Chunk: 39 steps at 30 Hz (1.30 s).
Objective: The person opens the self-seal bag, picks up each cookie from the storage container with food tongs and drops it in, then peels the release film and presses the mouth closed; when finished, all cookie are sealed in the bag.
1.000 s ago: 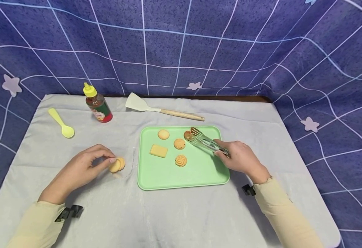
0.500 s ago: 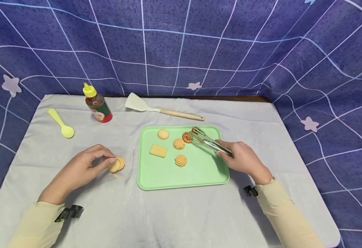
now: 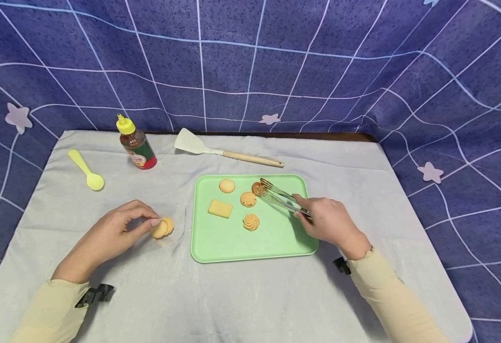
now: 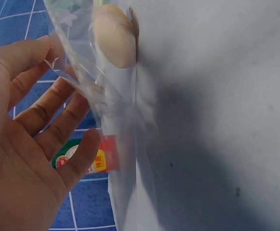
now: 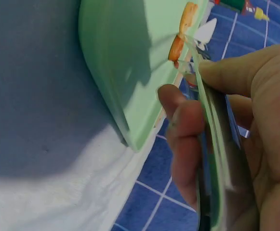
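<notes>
My left hand (image 3: pixel 124 228) pinches the edge of a clear plastic bag (image 4: pixel 123 113) between thumb and index finger, left of the green tray (image 3: pixel 285 245). Inside the bag lie round pale cookies (image 3: pixel 160 228). My right hand (image 3: pixel 332 221) grips metal tongs (image 3: pixel 282 197) over the tray's right half. The tips of the tongs are at a reddish-brown round cookie (image 3: pixel 257 188); whether they clamp it I cannot tell. Beside it on the tray are a round cookie with dark specks (image 3: pixel 248 199), a swirl cookie (image 3: pixel 251 222), a rectangular biscuit (image 3: pixel 220 208) and a small plain round cookie (image 3: pixel 226 186).
Behind the tray lies a white spatula (image 3: pixel 190 142) with a wooden handle. A red sauce bottle (image 3: pixel 136 145) with a yellow cap stands at the back left, and a yellow spoon (image 3: pixel 94 181) lies left of it. A blue curtain (image 3: pixel 242 71) borders the table.
The tongs turned in my right hand and turned back, their tips shifting slightly left at the reddish-brown cookie. My left hand and the bag have stayed in place.
</notes>
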### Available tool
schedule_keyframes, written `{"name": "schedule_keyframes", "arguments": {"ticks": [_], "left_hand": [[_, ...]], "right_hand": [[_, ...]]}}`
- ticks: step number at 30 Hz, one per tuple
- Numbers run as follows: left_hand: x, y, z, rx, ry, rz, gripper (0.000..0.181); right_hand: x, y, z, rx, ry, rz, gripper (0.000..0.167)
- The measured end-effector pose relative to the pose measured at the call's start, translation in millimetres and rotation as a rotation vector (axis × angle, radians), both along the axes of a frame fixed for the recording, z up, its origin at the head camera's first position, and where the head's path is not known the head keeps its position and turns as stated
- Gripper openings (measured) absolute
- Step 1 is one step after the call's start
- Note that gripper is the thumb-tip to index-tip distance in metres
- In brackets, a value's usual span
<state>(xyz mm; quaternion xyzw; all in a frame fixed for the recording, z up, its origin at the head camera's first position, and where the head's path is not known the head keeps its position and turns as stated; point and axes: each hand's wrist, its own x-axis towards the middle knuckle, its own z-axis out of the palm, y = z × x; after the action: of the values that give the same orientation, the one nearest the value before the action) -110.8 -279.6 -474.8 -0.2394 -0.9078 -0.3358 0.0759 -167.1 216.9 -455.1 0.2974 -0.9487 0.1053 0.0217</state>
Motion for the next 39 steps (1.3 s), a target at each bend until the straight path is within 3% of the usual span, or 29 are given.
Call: {"name": "schedule_keyframes", "arguments": {"ticks": [3, 9, 15, 20, 28, 39], "left_hand": [[0.4, 0.1, 0.4, 0.001, -0.006, 0.006, 0.017], [0.4, 0.9, 0.9, 0.0, -0.007, 0.002, 0.016], [1.1, 1.2, 2.2, -0.004, -0.01, 0.011, 0.017], [1.6, 2.2, 3.3, -0.007, -0.025, 0.018, 0.016], [1.9, 3.3, 4.9, -0.006, -0.043, 0.024, 0.015], [0.4, 2.3, 3.0, -0.009, -0.032, 0.018, 0.015]], "right_hand": [[1.6, -2.5, 1.2, 0.01, 0.048, 0.019, 0.041], [1.1, 3.1, -2.5, -0.033, -0.039, -0.006, 0.047], [0.5, 6.8, -3.3, -0.053, -0.041, -0.024, 0.051], [-0.5, 6.0, -1.4, -0.027, -0.094, -0.041, 0.05], [-0.4, 3.1, 0.0, 0.021, -0.038, 0.007, 0.048], [5.4, 11.1, -3.8, -0.044, -0.079, -0.019, 0.048]]}}
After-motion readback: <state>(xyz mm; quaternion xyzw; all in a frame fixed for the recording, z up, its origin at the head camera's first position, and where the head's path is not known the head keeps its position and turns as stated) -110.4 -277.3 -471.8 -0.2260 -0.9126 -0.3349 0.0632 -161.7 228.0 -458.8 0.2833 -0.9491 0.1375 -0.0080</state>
